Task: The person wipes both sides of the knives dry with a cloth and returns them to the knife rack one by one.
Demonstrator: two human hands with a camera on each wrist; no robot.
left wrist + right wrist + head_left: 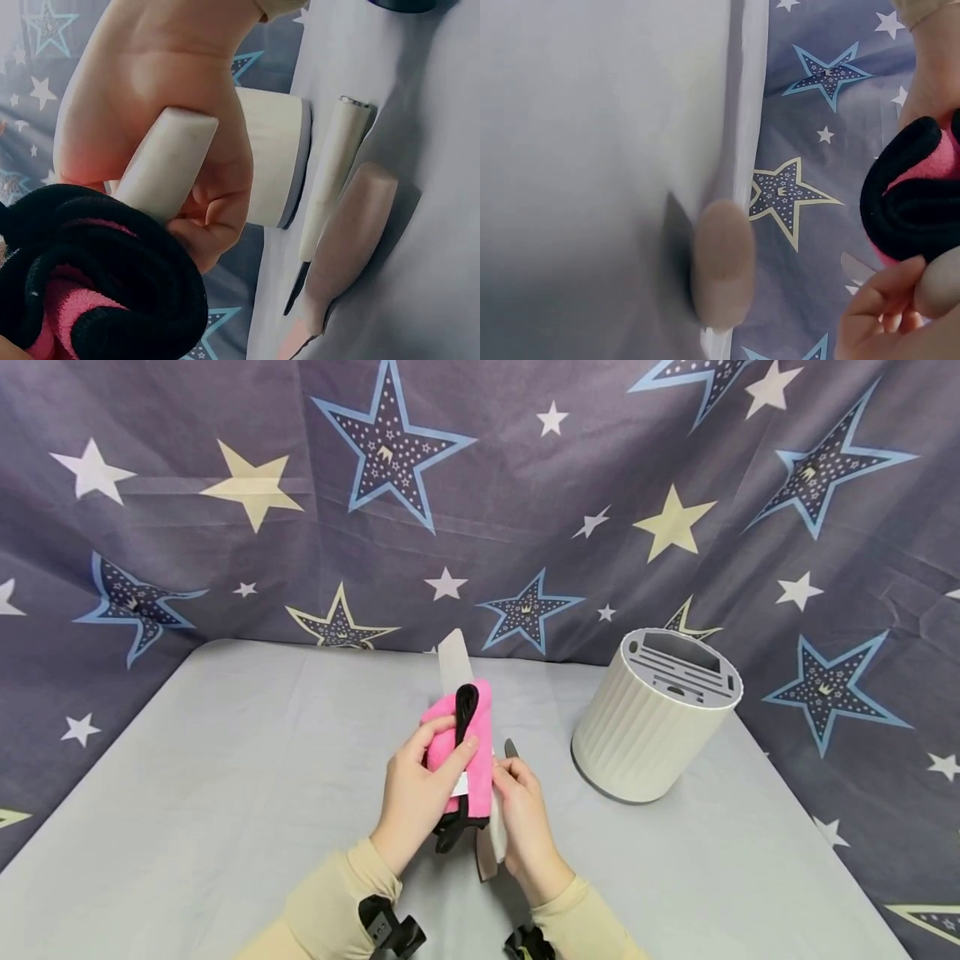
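Note:
My left hand [415, 793] holds a folded pink cloth [480, 718] with black edging, a black strap and a small white label. In my right hand [528, 822] is a utensil with a smooth white handle [166, 161], fingers curled round it at the cloth's lower side. The cloth hides the utensil's far end. Beneath the hands lies a knife with a beige handle [354, 232] and a pale blade [454, 662]. Beside it on the table is a second white-handled tool [337, 172] with a dark, narrow tip.
A ribbed cream knife block [637, 735] with a slotted grey top stands to the right of the hands. All of this is on a table with a pale grey cover [225, 777]. A dark star-patterned curtain [480, 552] hangs behind the table.

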